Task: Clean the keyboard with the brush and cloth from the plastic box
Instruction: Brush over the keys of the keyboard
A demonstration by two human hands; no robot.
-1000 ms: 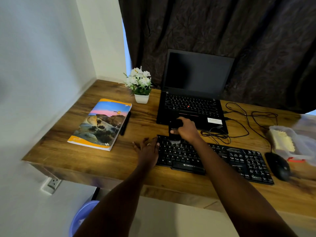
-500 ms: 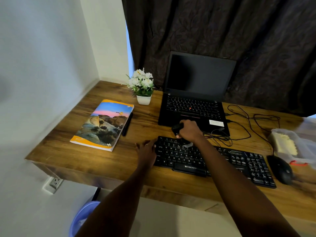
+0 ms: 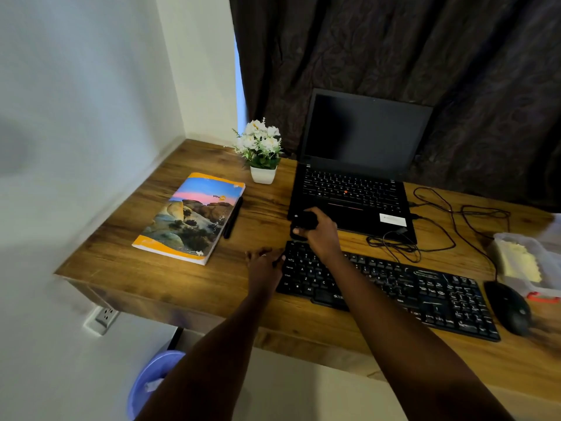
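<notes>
A black keyboard (image 3: 425, 287) lies along the front of the wooden desk (image 3: 121, 268). My right hand (image 3: 318, 235) grips a black brush (image 3: 303, 221) just beyond the keyboard's far left corner, by the laptop's front edge. Its bristles are hard to make out. My left hand (image 3: 262, 264) rests against the keyboard's left end, fingers spread on the desk. At the right edge stands a clear plastic box (image 3: 546, 262) with a yellow cloth (image 3: 520, 262) inside.
An open black laptop (image 3: 352, 189) stands behind the keyboard, with tangled cables (image 3: 437, 226) to its right. A black mouse (image 3: 507, 308) sits by the box. A colourful notebook (image 3: 191, 217), a pen (image 3: 233, 217) and a small flower pot (image 3: 261, 156) occupy the left. A blue bin (image 3: 151, 381) is below.
My right hand has swept the brush from the keyboard's upper left keys away to just past its far edge. My left hand has stayed at the keyboard's left end.
</notes>
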